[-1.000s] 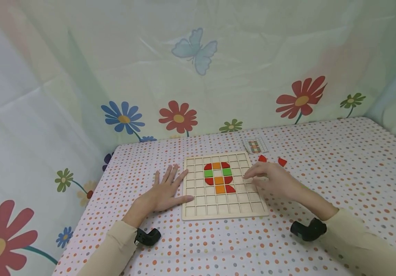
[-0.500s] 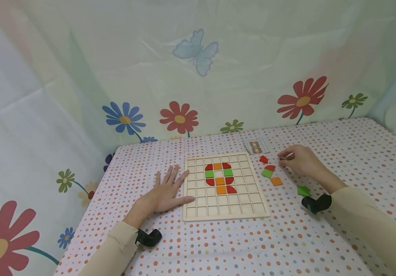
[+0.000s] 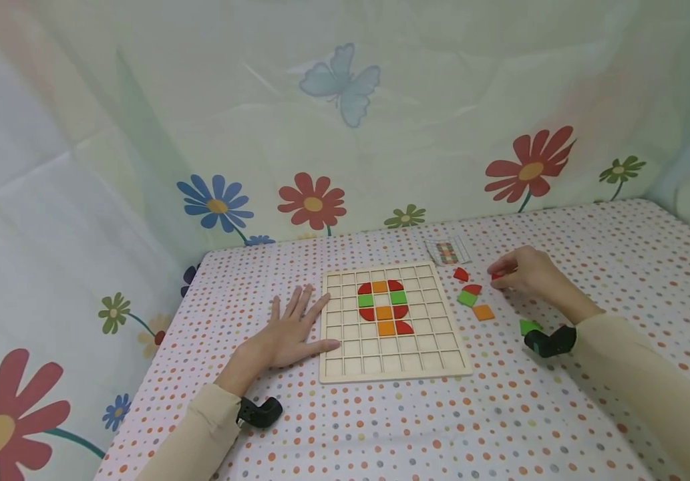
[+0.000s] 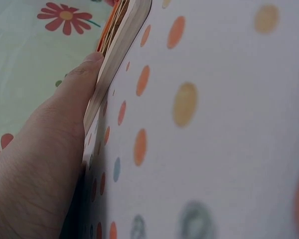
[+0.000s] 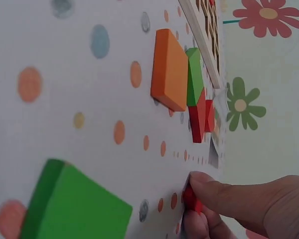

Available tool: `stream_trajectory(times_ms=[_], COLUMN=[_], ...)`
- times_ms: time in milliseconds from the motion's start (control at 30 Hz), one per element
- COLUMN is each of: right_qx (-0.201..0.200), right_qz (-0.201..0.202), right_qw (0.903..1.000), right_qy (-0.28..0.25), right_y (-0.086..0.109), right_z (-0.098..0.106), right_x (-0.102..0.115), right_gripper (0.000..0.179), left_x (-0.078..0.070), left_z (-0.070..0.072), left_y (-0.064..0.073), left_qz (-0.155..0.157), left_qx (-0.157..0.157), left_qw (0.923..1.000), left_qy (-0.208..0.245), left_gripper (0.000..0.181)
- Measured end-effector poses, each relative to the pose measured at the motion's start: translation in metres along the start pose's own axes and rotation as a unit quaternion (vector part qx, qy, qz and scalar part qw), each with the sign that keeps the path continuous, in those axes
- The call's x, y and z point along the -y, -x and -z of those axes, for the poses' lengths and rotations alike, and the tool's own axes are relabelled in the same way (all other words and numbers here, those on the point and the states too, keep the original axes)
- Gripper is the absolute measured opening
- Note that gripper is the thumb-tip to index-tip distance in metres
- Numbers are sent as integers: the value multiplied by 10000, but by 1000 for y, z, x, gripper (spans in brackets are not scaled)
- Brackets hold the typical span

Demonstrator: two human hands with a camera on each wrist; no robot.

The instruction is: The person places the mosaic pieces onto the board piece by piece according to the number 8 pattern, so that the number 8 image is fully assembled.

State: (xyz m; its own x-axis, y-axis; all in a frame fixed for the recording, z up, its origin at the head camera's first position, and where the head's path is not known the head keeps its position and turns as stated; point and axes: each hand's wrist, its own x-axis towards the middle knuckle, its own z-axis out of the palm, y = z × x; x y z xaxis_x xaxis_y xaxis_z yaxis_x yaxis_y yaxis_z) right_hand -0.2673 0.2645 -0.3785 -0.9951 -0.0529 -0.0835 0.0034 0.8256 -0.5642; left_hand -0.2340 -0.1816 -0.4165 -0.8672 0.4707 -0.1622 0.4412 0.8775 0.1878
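Observation:
A square wooden grid board [image 3: 345,367] lies on the table, with red, orange and green pieces set in some of its cells. My left hand [image 3: 287,337] lies flat with spread fingers, its thumb and a fingertip on the board's left edge. To the right of the board my right hand [image 3: 528,272] pinches a red piece [image 5: 192,200] between thumb and fingers, down at the tabletop. Much of that piece is hidden by the fingers. Nearer the board lie an orange square [image 3: 483,312], a green piece [image 3: 467,298], a red piece [image 3: 472,289] and a red quarter-round piece [image 3: 461,274].
Another green piece [image 3: 530,326] lies by the right wrist camera [image 3: 550,341]. A card with a printed grid pattern [image 3: 447,252] lies behind the board's far right corner. The dotted tablecloth [image 3: 381,434] reaches back to a flower-printed curtain [image 3: 248,120].
My right hand has moved from the board's right edge to the loose pieces farther right, and now pinches a red one. The left hand has stayed in place.

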Motion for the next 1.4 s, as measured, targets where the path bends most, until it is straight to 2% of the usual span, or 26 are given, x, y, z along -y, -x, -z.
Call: stream_trajectory(times_ms=[200,433,533,667,800,900,1067,1167,1400], right_qx=[-22,-298,-356,-237,-6,272,764,893,1160], right_qz=[132,589,819,1127,1728,2210,2797,3064,3256], right_qw=[9998,9978,9960,9933,9844,9737,9542,9451,9368], right_qy=[117,87,31,-135,-332,-493,-744,-705,-549], right_y=[0,8,13,20,28,33,36,33,24], right_z=[0,-6,-11,-19,-31,-42,-59,-69,-88], right_x=[4,12,23,47,75,94,121,133,144], right_gripper=[32,29,23,16,7,9,10,10,13], left_x=[2,5,5,6,6,3,1,0,2], left_z=[0,0,1,-2,-3,-1,2,3,1], left_y=[0,0,0,-1,-1,0,0,0,-2], left_qz=[35,70,19,6,-3,-36,-25,-4,38], left_qx=[-6,75,13,0,-8,-5,49,88,118], left_qw=[10000,9999,10000,10000,10000,10000,10000,9999,9999], left_qy=[29,3,-1,-33,2,49,56,50,-10], left_gripper=[102,103,103,105,105,101,98,98,101])
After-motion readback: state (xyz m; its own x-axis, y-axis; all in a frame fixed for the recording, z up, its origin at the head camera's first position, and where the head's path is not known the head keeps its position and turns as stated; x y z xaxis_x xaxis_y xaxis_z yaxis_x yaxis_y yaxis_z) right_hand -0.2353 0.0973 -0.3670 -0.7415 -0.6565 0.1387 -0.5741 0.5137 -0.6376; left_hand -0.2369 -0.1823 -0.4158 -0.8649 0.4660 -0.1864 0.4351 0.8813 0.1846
